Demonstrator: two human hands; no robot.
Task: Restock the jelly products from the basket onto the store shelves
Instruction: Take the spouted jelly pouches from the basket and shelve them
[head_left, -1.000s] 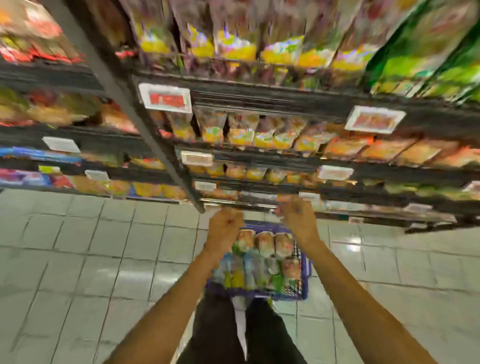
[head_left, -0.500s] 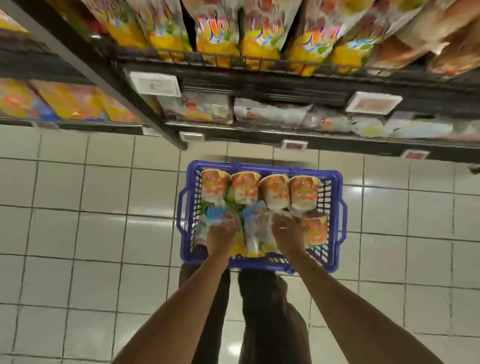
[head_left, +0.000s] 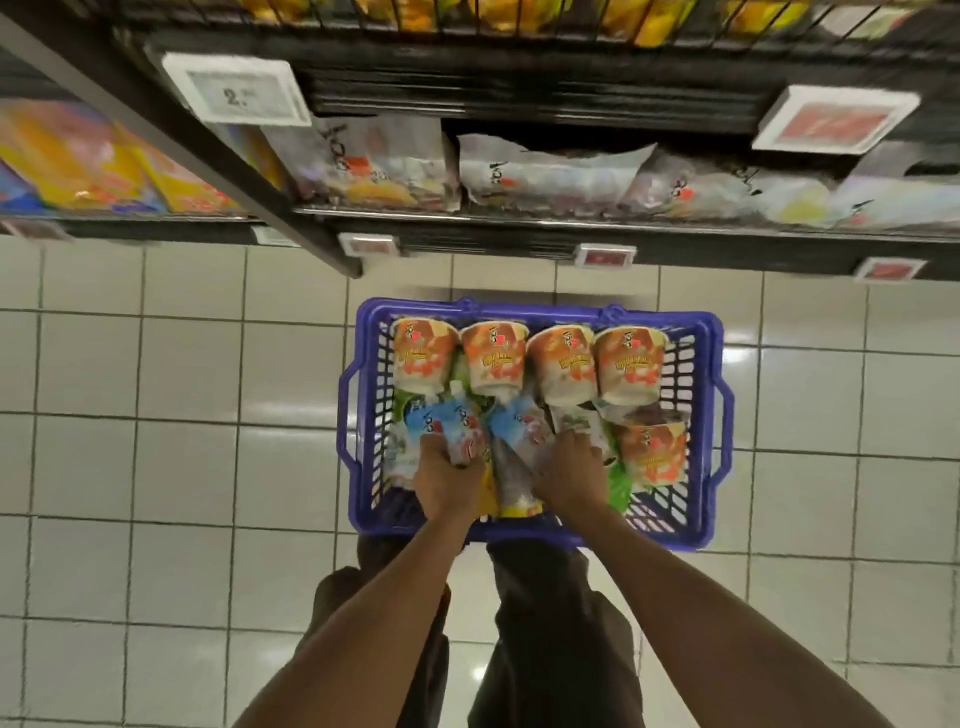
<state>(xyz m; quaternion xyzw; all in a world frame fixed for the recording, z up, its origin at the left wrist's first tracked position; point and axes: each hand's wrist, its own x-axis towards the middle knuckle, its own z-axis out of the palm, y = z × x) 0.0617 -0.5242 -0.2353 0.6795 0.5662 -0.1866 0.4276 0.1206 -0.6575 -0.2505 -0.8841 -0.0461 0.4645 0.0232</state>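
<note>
Since the earlier frame both hands have sunk deeper into the basket (head_left: 540, 310). The left hand (head_left: 449, 475) grips a blue pouch (head_left: 439, 423) near the basket's near edge. The right hand (head_left: 569, 467) covers neighbouring pouches, its grip unclear. The jelly cups (head_left: 524, 364) fill the far edge, so most restocking seems left.

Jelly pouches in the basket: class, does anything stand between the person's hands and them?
Nothing visible does. The left hand grips a blue pouch, and the right hand touches pouches beside it in the basket.

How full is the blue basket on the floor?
Well filled: the basket holds five orange cups, four rowed along its far side, and blue pouches crowd the near half.
</note>
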